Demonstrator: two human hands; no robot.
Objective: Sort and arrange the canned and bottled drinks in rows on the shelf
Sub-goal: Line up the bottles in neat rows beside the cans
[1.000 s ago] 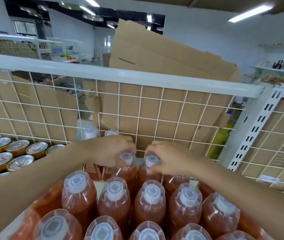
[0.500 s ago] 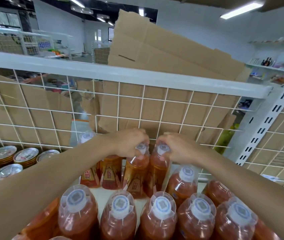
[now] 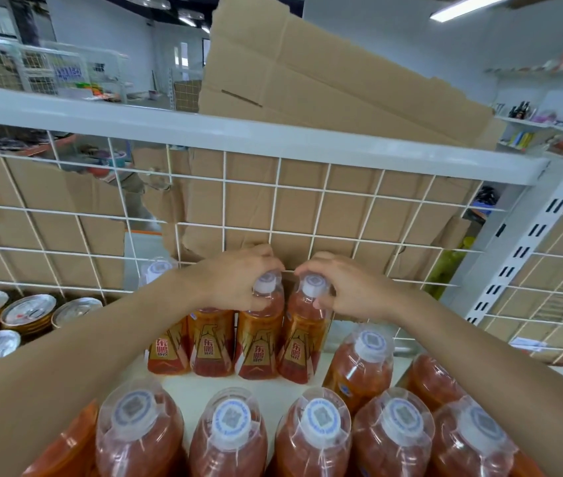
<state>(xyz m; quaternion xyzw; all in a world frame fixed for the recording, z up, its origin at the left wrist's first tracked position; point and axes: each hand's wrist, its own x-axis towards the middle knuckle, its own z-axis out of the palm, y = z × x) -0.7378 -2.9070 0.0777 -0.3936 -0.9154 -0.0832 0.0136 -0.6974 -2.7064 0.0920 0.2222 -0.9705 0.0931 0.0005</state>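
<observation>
Head view: cans (image 3: pixel 29 313) left, wire grid (image 3: pixel 328 187) behind, front-row bottles (image 3: pixel 319 438) beneath us; our left hand (image 3: pixel 235 280) and right hand (image 3: pixel 348 287) each clamp fingers round neighbouring bottle caps (image 3: pixel 314 282).

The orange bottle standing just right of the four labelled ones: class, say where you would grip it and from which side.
Probably the orange bottle by its neck, just under the white cap, from above. It stands upright with the cap free, while front-row bottles crowd its lower body.

Small shop or stockroom: white wire-backed shelf (image 3: pixel 180 383) w/ rows of orange drink bottles (image 3: pixel 259 342) & cans (image 3: pixel 29 311). Flattened cardboard (image 3: pixel 324 80) behind; more stocked shelves (image 3: pixel 544 123) at rear.
</observation>
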